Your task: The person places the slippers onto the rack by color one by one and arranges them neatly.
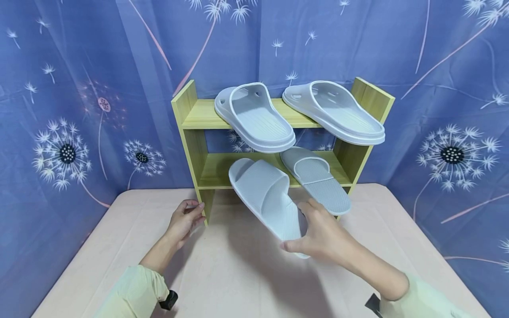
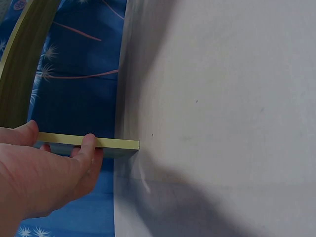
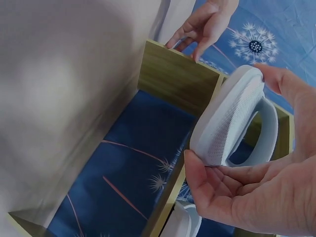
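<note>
My right hand (image 1: 324,232) grips a pale grey-blue slipper (image 1: 258,185) by its heel end, thumb on one edge and fingers on the other. The slipper is tilted, toe toward the wooden shoe rack (image 1: 195,163), in front of its lower shelf. In the right wrist view the slipper (image 3: 234,116) stands edge-on between thumb and fingers. My left hand (image 1: 184,221) holds the front edge of the rack's left side panel (image 2: 118,143), low down, with thumb and fingertips on it. A matching slipper (image 1: 318,179) lies on the lower shelf's right side, heel jutting forward.
Two light grey slippers, a left one (image 1: 258,119) and a right one (image 1: 338,110), sit on the upper shelf, heels overhanging its front. The rack stands on a pale pink tabletop (image 1: 238,282). Blue dandelion-patterned curtains (image 1: 99,66) hang behind and at both sides.
</note>
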Motion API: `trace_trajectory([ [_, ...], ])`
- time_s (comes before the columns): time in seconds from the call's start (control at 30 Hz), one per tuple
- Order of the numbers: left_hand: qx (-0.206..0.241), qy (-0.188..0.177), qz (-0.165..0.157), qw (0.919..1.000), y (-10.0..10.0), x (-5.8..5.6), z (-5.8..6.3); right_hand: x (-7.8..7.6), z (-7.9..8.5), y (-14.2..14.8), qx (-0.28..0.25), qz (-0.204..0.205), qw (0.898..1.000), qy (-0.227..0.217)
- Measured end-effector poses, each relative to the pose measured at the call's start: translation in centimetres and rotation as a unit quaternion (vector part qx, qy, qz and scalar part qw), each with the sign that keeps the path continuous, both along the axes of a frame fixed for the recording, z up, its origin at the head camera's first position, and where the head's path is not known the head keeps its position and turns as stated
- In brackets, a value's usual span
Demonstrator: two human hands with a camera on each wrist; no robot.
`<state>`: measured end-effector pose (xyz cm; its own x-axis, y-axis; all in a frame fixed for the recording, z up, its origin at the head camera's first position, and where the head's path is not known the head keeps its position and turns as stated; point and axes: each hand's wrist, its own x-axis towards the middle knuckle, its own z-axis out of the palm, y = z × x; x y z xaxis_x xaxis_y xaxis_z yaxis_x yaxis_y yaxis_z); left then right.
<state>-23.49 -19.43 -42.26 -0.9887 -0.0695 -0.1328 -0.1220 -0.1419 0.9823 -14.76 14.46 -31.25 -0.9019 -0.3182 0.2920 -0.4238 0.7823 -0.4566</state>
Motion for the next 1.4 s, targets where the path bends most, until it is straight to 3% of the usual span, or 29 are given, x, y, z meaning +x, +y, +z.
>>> trace_trajectory([
  [0.53, -0.007, 0.002, -0.005, 1.0000, -0.1, 0.0, -0.1, -1.8, 1.0, -1.1, -0.012, 0.005, 1.000, -0.001],
  [1.0, -0.007, -0.001, -0.005, 1.0000, -0.1, -0.1, -0.1, -3.8, 2.1, -1.7, 0.039, -0.034, 0.999, -0.009],
  [1.4, -0.010, -0.008, -0.004, 0.9999, -0.1, -0.1, 0.1, -5.0, 2.7, -2.3, 0.051, -0.041, 0.998, -0.016],
])
